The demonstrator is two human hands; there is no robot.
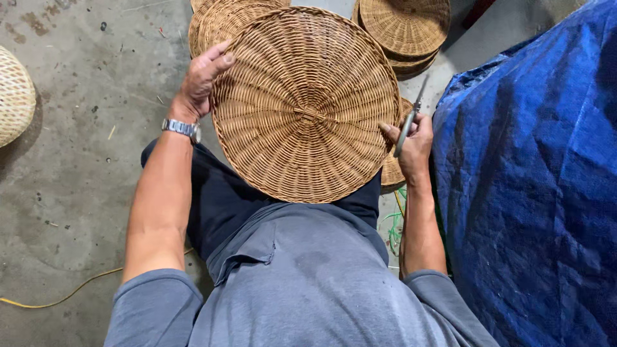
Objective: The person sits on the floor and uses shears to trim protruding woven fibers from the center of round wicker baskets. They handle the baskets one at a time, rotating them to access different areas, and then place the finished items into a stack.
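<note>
A round woven rattan tray (306, 106) rests on my lap, its underside facing up, spiral weave showing. My left hand (200, 80), with a metal watch on the wrist, grips the tray's upper left rim. My right hand (411, 146) touches the tray's right rim with the thumb and holds a slim metal tool (409, 122), perhaps scissors or snips, pointing up and away from me. The tool's tip stands just off the rim.
More woven trays lie stacked at the back (406, 29) and behind the held one (218, 22). A pale woven basket (13, 96) sits at the left edge. A blue tarpaulin (533, 180) covers something bulky on the right. A yellow cord (61, 297) crosses the concrete floor.
</note>
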